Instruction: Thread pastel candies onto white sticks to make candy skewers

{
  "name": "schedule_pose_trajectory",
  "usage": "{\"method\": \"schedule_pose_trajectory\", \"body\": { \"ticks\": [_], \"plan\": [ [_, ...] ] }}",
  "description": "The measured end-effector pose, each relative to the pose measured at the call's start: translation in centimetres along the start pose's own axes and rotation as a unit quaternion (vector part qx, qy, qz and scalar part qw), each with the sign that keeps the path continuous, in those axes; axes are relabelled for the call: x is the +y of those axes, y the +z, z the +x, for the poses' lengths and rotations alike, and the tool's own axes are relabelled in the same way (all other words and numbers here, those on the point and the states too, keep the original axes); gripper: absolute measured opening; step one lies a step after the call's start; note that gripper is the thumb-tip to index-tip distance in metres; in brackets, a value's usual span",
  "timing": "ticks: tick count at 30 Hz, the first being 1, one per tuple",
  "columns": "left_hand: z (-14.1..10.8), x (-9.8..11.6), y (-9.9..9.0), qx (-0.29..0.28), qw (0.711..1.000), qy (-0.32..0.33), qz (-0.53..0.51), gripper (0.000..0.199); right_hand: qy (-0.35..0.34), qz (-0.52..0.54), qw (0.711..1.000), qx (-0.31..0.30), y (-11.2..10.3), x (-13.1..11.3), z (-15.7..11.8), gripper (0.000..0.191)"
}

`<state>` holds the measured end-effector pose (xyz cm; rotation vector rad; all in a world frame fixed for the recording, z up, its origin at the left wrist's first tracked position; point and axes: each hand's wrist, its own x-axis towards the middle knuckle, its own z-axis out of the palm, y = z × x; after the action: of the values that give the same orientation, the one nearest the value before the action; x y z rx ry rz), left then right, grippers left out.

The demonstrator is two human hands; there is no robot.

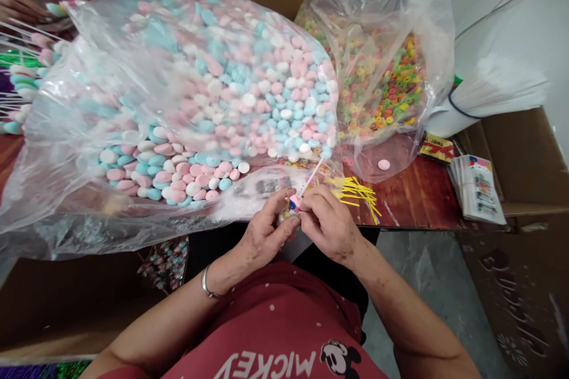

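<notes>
Close to the table's front edge, my left hand is closed around a small candy lollipop in a printed wrapper, pink and blue showing through. A white stick points up and away from it. My right hand pinches at the base of the stick, touching the same lollipop; its fingertips hide exactly what they grip. Just beyond my right hand lies a loose bunch of yellow twist ties. Pink, white and blue candies spill from the mouth of a large clear bag beyond my left hand.
A clear bag of ring candies stands at the back right. Near it are one pink candy, a stack of printed cards, a container of white sticks and cardboard boxes. Another person's hand works at far left beside candy skewers.
</notes>
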<state>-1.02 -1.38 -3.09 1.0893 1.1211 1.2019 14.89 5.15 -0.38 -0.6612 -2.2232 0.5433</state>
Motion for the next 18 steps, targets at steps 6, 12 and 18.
{"method": "schedule_pose_trajectory", "body": {
  "ticks": [6, 12, 18],
  "plan": [
    [0.0, -0.4, -0.3, -0.023, 1.000, 0.018, -0.002, 0.041, 0.061, 0.088, 0.993, -0.052, -0.6, 0.0, -0.1, 0.015],
    [0.0, -0.3, -0.1, -0.018, 1.000, 0.009, -0.019, 0.042, 0.067, 0.046, 0.995, -0.057, -0.2, 0.3, -0.1, 0.013],
    [0.2, 1.0, -0.4, -0.038, 0.995, -0.067, -0.067, 0.033, 0.005, 0.024, 0.998, -0.059, 0.2, 0.5, 0.2, 0.019]
  ]
}}
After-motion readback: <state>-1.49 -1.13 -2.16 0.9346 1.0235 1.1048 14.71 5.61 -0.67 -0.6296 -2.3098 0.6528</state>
